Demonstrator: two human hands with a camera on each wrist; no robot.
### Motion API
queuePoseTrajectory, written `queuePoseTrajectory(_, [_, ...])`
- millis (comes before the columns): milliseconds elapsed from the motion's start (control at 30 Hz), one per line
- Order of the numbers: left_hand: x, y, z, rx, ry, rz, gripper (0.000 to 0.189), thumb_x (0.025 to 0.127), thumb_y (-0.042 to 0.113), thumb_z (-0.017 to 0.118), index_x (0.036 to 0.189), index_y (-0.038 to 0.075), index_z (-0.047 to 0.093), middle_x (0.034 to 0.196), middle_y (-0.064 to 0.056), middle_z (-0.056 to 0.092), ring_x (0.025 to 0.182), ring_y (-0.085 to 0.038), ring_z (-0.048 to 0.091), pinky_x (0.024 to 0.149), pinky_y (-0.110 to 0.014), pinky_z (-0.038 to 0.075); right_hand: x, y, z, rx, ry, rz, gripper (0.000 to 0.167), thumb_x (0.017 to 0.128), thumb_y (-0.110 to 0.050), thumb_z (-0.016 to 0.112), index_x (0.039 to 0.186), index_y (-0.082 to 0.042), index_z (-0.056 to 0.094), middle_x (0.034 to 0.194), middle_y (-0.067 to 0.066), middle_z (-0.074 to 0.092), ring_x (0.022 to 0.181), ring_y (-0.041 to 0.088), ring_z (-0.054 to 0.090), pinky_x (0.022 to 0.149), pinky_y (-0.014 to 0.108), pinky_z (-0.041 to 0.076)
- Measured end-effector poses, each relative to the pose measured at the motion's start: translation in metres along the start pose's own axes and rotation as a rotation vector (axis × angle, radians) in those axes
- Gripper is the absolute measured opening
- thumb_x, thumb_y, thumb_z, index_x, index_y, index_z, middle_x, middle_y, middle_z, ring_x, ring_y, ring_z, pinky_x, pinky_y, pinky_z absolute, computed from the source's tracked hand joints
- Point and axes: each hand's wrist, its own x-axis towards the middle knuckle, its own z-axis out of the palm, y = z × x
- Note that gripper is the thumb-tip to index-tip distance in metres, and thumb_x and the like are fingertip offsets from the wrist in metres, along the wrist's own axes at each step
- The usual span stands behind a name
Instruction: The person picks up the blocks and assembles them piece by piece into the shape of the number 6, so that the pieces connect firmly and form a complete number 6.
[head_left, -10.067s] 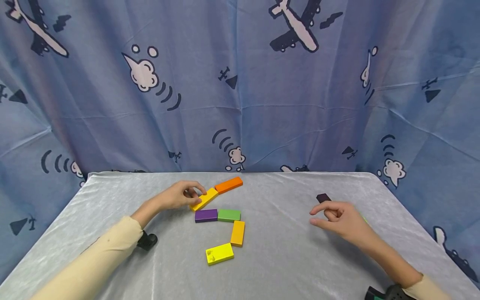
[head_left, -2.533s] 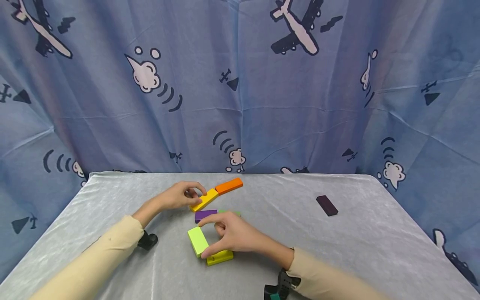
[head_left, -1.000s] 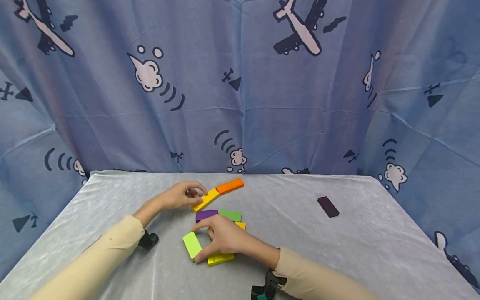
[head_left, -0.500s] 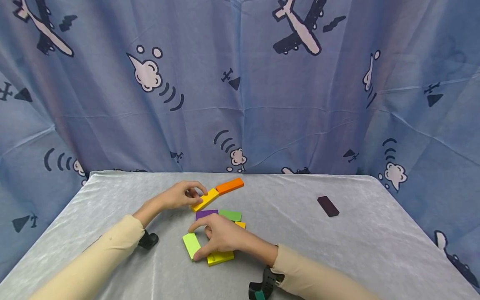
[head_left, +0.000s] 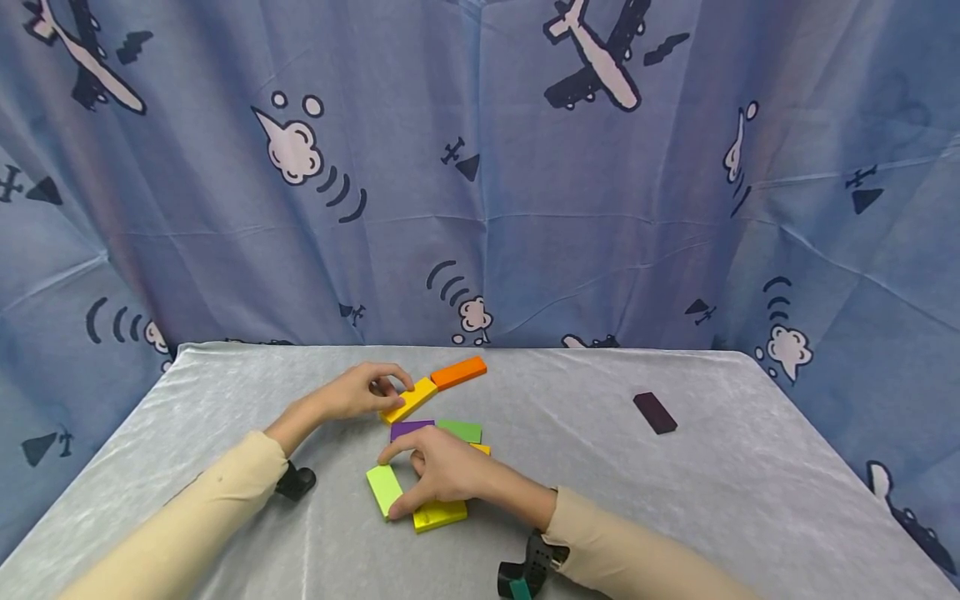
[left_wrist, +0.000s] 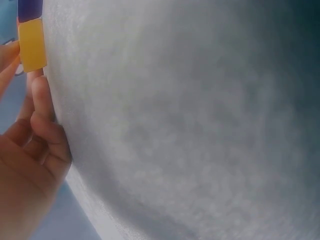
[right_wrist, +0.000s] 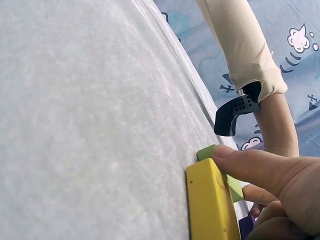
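My left hand (head_left: pixel 358 392) pinches a yellow-orange block (head_left: pixel 411 400), whose far end meets an orange block (head_left: pixel 459 372). In the left wrist view, fingers lie at either side of that yellow-orange block (left_wrist: pixel 32 45). Lower down, my right hand (head_left: pixel 453 467) holds a lime green block (head_left: pixel 385 492) between thumb and finger, at the left end of a bright yellow block (head_left: pixel 439 517). The right wrist view shows the thumb on the lime block (right_wrist: pixel 206 152), beyond the yellow one (right_wrist: pixel 210 205). A purple block (head_left: pixel 411 428) and a green block (head_left: pixel 461 431) lie end to end behind the right hand.
Another yellow-orange block (head_left: pixel 481 449) is mostly hidden by the right hand. Off to the right lies a dark brown block (head_left: pixel 655 413). Grey cloth (head_left: pixel 720 500) covers the table, and a blue patterned curtain (head_left: pixel 600 208) hangs behind it.
From the right side, my right hand has come to the middle with the lime block and lowered it left of the bright yellow block. It barely moves over the last half second. My left hand stays put.
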Motion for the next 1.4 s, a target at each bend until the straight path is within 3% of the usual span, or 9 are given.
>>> queuePoseTrajectory(333, [0.0,0.001,0.001,-0.004,0.004,-0.002,0.021,0.099,0.006,0.067,0.119,0.003,0.067,0.091,-0.007,0.069,0.082,-0.023,0.063,0.072,-0.036,0.05,0.004,0.015,0.003,-0.064,-0.012,-0.058,0.047,0.079,-0.033,0.091,0.121,-0.02,0.074,0.055,-0.007,0.035,0.044,0.007,0.03,0.043,0.026,0.026])
queuePoseTrajectory(533, [-0.001,0.001,0.001,-0.001,0.004,0.0,0.02,0.098,0.006,0.067,0.118,0.002,0.067,0.091,-0.007,0.069,0.083,-0.022,0.063,0.073,-0.036,0.051,-0.003,0.001,-0.001,0.014,-0.023,-0.011,0.048,0.076,-0.024,0.093,0.119,-0.014,0.074,0.052,-0.007,0.033,0.043,0.006,0.028,0.045,0.02,0.023])
queuePoseTrajectory(767, [-0.002,-0.001,0.002,-0.006,0.003,0.008,0.02,0.098,0.005,0.067,0.119,0.002,0.067,0.091,-0.007,0.069,0.083,-0.023,0.063,0.073,-0.036,0.051,-0.004,0.0,0.0,0.0,-0.017,0.018,0.048,0.075,-0.024,0.093,0.119,-0.016,0.075,0.052,-0.007,0.033,0.043,0.006,0.028,0.045,0.02,0.022])
queuePoseTrajectory(1400, [0.0,-0.002,0.0,0.001,0.002,0.023,0.02,0.099,0.005,0.066,0.119,0.002,0.067,0.093,-0.008,0.069,0.083,-0.024,0.064,0.073,-0.036,0.052,-0.003,0.004,-0.01,0.065,0.007,-0.025,0.043,0.08,-0.02,0.09,0.119,-0.011,0.075,0.052,-0.007,0.031,0.045,0.007,0.026,0.047,0.02,0.026])
